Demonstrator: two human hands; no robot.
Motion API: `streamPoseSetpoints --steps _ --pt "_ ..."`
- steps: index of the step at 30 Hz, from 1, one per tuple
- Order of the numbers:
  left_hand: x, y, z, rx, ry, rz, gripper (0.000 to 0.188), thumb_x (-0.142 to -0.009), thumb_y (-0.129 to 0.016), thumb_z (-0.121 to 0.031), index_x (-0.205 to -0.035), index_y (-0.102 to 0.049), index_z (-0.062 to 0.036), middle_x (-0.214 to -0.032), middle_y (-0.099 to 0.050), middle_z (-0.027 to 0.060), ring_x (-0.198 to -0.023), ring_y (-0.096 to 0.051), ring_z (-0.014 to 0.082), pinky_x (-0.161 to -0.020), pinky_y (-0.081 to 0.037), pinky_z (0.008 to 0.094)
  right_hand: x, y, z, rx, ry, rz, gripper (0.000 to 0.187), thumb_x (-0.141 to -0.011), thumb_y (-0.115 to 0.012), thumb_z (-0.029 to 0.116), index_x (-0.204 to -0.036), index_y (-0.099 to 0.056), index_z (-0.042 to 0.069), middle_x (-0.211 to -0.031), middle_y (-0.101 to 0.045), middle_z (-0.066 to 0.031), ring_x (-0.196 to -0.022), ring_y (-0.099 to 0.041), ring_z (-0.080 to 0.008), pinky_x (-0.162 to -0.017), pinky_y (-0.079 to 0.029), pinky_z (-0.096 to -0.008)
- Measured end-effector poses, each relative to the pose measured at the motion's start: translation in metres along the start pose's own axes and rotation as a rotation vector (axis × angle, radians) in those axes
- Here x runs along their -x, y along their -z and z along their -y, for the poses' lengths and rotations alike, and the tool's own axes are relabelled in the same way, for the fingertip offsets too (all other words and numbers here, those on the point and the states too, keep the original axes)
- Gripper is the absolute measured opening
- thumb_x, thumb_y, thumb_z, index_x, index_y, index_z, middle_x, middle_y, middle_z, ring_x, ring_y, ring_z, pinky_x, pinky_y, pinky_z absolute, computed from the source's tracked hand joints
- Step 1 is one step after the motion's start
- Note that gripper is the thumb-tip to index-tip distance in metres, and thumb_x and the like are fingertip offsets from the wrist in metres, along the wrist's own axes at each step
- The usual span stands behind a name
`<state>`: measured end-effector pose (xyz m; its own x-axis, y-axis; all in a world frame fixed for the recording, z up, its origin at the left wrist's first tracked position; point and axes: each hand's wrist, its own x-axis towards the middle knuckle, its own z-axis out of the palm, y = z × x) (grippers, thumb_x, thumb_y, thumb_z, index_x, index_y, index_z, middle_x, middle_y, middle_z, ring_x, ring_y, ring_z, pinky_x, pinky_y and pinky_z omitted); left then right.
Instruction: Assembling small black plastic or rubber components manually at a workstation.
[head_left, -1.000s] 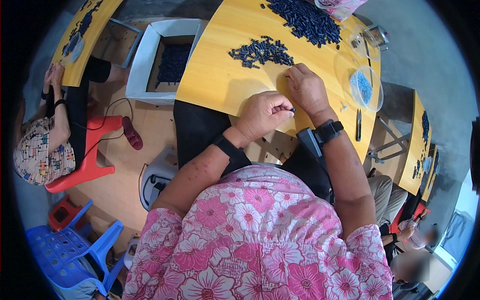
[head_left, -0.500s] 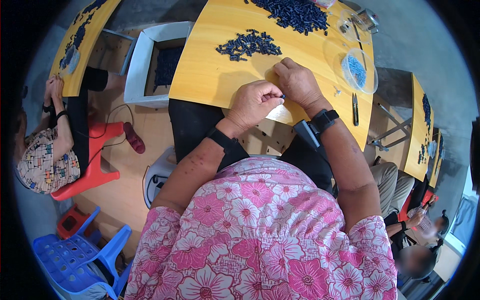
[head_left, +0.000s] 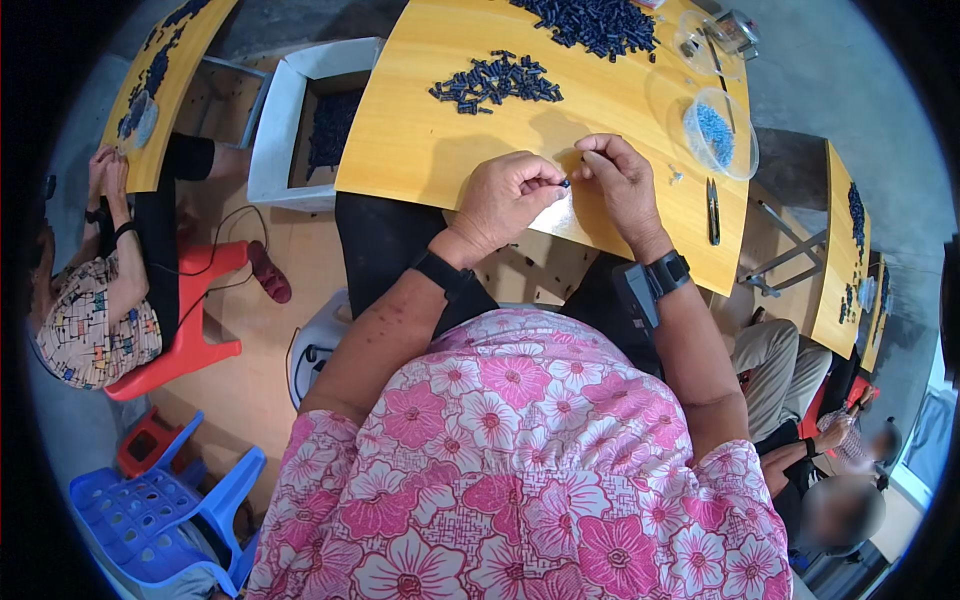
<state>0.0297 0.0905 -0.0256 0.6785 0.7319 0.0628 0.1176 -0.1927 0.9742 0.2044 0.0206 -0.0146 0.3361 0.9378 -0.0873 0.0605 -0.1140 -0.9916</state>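
Note:
My left hand point(head_left: 508, 203) is closed in a pinch on a small dark blue part point(head_left: 565, 183) above the table's near edge. To its right is my right hand point(head_left: 622, 190), thumb and fingertips brought together; anything between them is too small to make out. The two hands are a short gap apart. Beyond them lies a small pile of dark blue cylindrical parts point(head_left: 497, 82), with a larger pile of such parts point(head_left: 590, 24) at the far side. Right of my right hand lie small clear bits point(head_left: 676, 177) and a pair of dark snips or tweezers point(head_left: 712, 212).
A clear bowl point(head_left: 748, 160) of light blue pieces stands at the table's right edge, another clear bowl point(head_left: 735, 68) and a metal container point(head_left: 740, 35) behind it. A white box point(head_left: 275, 140) with dark contents is left of the yellow table point(head_left: 395, 150). People sit at neighbouring tables.
My right hand has drawn back from the tabletop, turning and moving right, away from the left hand. The left hand has shifted slightly, still pinching the dark part.

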Motion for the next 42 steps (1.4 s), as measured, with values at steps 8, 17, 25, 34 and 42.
streamPoseSetpoints --steps 8,17,25,34,42 --pt "-0.002 -0.001 0.001 -0.006 0.005 0.005 0.009 -0.082 -0.071 -0.005 -0.090 -0.069 -0.0005 -0.081 -0.067 0.0035 -0.070 -0.061 0.0077 -0.067 -0.051 0.0225 0.013 0.001 0.000 -0.323 -0.136 0.039 0.018 -0.093 -0.057 0.004 -0.107 -0.066 -0.003 -0.082 -0.067 -0.0057 -0.075 -0.064 -0.0138 -0.071 -0.052 -0.0265" --pt "-0.001 -0.002 0.000 0.006 0.015 0.002 0.009 -0.083 -0.071 -0.005 -0.090 -0.068 -0.0005 -0.081 -0.067 0.0038 -0.071 -0.062 0.0082 -0.067 -0.051 0.0229 0.017 -0.004 0.002 -0.375 -0.152 0.040 0.018 -0.092 -0.058 0.003 -0.106 -0.066 -0.006 -0.080 -0.067 -0.0074 -0.076 -0.064 -0.0164 -0.073 -0.053 -0.0283" --pt "0.000 -0.001 0.002 0.004 -0.005 -0.006 0.011 -0.082 -0.071 -0.006 -0.090 -0.068 0.0001 -0.081 -0.066 0.0042 -0.070 -0.061 0.0090 -0.067 -0.051 0.0230 0.020 -0.006 0.004 -0.364 -0.172 0.018 0.017 -0.091 -0.059 0.001 -0.106 -0.066 -0.006 -0.078 -0.066 -0.0080 -0.074 -0.064 -0.0167 -0.073 -0.054 -0.0294" --pt "-0.002 -0.002 0.003 -0.003 -0.024 -0.022 0.010 -0.080 -0.071 -0.010 -0.086 -0.069 -0.0021 -0.078 -0.065 0.0058 -0.067 -0.065 0.0142 -0.064 -0.053 0.0270 0.020 -0.002 0.004 -0.255 -0.143 0.023 0.016 -0.092 -0.059 0.002 -0.104 -0.067 -0.004 -0.078 -0.066 -0.0068 -0.072 -0.065 -0.0157 -0.070 -0.054 -0.0283" --pt "-0.001 -0.001 0.000 -0.029 -0.022 -0.021 0.011 -0.080 -0.072 -0.011 -0.086 -0.069 -0.0024 -0.078 -0.065 0.0057 -0.067 -0.064 0.0146 -0.064 -0.053 0.0275 0.022 -0.005 0.012 -0.146 -0.123 0.014 0.016 -0.092 -0.059 0.003 -0.103 -0.068 -0.004 -0.076 -0.064 -0.0045 -0.072 -0.062 -0.0124 -0.074 -0.051 -0.0253"
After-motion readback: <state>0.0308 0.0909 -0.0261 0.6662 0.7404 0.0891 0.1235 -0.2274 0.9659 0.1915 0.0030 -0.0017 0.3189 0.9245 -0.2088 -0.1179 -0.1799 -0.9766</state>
